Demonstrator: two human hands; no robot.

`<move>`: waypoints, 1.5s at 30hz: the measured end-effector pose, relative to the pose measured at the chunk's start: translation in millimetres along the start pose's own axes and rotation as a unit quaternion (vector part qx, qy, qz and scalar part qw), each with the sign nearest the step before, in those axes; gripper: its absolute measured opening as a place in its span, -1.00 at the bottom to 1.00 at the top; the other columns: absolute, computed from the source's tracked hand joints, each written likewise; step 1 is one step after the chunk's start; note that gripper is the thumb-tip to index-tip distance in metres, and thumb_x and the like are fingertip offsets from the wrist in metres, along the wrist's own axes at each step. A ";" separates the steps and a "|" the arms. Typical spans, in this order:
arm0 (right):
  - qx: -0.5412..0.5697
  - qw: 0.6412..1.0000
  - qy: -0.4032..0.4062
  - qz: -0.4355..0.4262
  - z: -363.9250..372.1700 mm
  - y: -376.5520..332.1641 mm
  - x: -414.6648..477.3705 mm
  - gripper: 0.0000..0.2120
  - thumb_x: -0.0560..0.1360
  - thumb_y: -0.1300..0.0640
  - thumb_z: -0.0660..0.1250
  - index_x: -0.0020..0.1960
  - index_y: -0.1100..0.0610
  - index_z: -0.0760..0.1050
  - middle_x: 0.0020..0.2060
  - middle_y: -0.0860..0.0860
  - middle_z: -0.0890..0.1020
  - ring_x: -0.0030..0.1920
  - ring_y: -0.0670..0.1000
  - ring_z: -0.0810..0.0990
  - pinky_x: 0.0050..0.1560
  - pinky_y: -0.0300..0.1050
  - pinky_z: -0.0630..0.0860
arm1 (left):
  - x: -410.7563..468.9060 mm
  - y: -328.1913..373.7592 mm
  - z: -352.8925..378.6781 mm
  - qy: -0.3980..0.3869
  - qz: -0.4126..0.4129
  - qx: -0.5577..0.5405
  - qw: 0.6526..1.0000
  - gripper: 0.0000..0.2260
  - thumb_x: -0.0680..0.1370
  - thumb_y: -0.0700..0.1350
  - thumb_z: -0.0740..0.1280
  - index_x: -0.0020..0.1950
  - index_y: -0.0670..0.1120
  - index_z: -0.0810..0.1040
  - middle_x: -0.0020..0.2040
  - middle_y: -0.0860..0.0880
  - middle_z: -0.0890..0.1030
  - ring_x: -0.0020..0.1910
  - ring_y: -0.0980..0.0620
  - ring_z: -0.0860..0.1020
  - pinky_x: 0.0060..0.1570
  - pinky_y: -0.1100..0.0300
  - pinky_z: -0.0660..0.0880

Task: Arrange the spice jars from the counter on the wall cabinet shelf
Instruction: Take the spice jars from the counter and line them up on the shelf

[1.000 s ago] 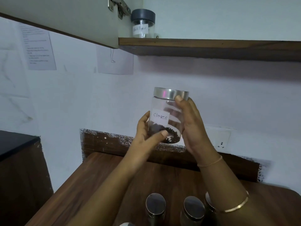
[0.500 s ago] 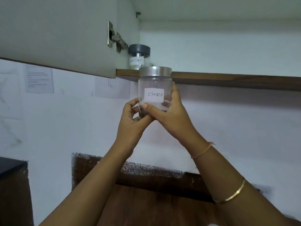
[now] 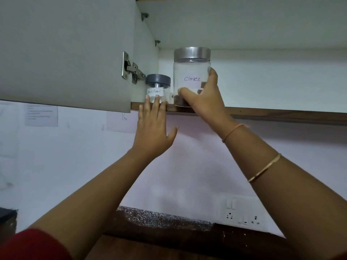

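A clear glass jar labelled "Cloves" (image 3: 191, 72), with a silver lid, stands at the front edge of the wall cabinet shelf (image 3: 272, 114). My right hand (image 3: 203, 99) is wrapped around its lower half, covering the dark cloves inside. To its left, deeper in the corner, sits a smaller jar labelled "Black Pepper" (image 3: 157, 85) with a grey lid. My left hand (image 3: 153, 126) is raised flat with fingers spread, its fingertips at the shelf edge just below the pepper jar, holding nothing.
The open cabinet door (image 3: 65, 53) hangs to the left on a metal hinge (image 3: 131, 70). The shelf stretches away to the right of the jars. Below, a wall socket (image 3: 242, 212) and the dark backsplash strip (image 3: 159, 220) show.
Both hands lifted the cloves jar from below shelf level up onto the shelf. My left hand has let go of it and now spreads open at the shelf edge.
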State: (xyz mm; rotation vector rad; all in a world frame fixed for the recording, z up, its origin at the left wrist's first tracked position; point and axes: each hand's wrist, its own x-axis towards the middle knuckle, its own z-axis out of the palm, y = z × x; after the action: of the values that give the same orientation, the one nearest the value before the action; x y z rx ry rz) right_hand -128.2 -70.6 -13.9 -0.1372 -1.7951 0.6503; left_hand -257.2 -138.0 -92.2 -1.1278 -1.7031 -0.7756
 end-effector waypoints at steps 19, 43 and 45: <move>-0.203 0.949 -0.137 0.198 7.6 9.1 78.6 -0.23 0.31 -0.01 0.51 0.40 0.21 0.27 0.31 0.14 0.40 0.20 0.15 0.48 0.07 -0.04 0.54 | 11.6 -24.6 64.7 0.182 0.045 0.070 0.980 -0.46 0.57 0.01 0.16 0.48 -0.21 0.18 0.43 -0.22 0.34 0.45 -0.23 0.19 0.45 -0.14 0.09; -0.420 0.852 -0.266 0.163 48.6 29.0 109.2 -0.46 0.63 0.02 0.14 0.50 0.27 0.13 0.50 0.16 0.21 0.47 0.15 0.23 0.41 -0.06 0.19 | 24.2 -32.2 95.4 0.287 0.051 0.027 0.956 -0.50 0.55 -0.17 0.20 0.46 -0.14 0.14 0.44 -0.09 0.19 0.48 -0.12 0.05 0.48 -0.03 -0.07; -0.432 0.846 -0.268 0.160 47.7 26.6 105.2 -0.44 0.63 -0.03 0.11 0.51 0.26 0.13 0.50 0.15 0.21 0.48 0.14 0.23 0.41 -0.07 0.18 | 24.3 -32.5 95.4 0.287 0.049 0.028 0.956 -0.50 0.54 -0.18 0.20 0.46 -0.14 0.15 0.44 -0.09 0.19 0.48 -0.12 0.04 0.48 -0.03 -0.08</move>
State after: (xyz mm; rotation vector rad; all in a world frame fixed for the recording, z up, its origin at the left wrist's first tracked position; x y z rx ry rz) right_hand -212.7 -22.3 53.7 -0.9633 -2.5366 0.0326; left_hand -324.2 -60.2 -106.2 -0.8329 -1.1649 -0.8819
